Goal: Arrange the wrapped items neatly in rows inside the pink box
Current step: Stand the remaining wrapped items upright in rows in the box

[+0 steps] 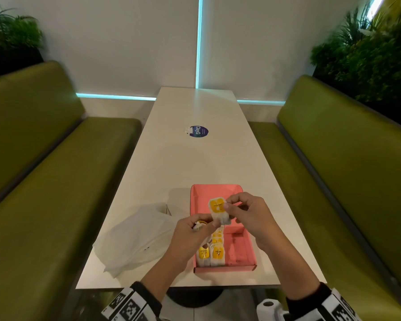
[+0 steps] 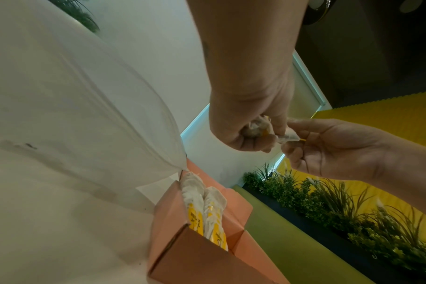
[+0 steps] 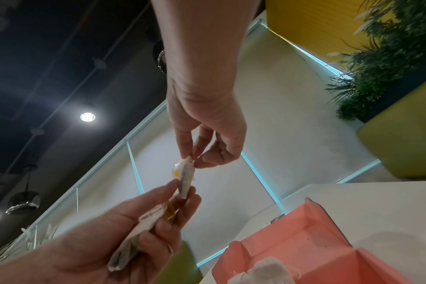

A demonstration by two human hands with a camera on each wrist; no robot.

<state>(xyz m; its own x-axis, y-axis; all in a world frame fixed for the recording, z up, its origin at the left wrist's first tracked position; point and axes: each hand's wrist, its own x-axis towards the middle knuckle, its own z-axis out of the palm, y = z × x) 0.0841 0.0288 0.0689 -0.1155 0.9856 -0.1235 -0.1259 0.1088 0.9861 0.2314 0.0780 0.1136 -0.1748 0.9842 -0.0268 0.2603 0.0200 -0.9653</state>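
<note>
An open pink box [image 1: 240, 251] lies on the white table near its front edge, its lid [image 1: 215, 189] folded back. Several white wrapped items with yellow labels [image 1: 211, 253] stand in rows along its left side. Above the box both hands hold one wrapped item [image 1: 218, 210]. My right hand [image 1: 227, 205] pinches its top edge, as the right wrist view shows on the same item [image 3: 185, 176]. My left hand [image 1: 208, 224] pinches its lower end and also grips more wrapped items [image 3: 139, 230] in the palm. The box's right half is bare.
A crumpled white plastic bag [image 1: 134, 237] lies left of the box, touching it. A round blue sticker [image 1: 198, 131] sits mid-table. Green benches [image 1: 44, 181] flank both long sides. A white roll [image 1: 267, 306] shows below the table's front edge.
</note>
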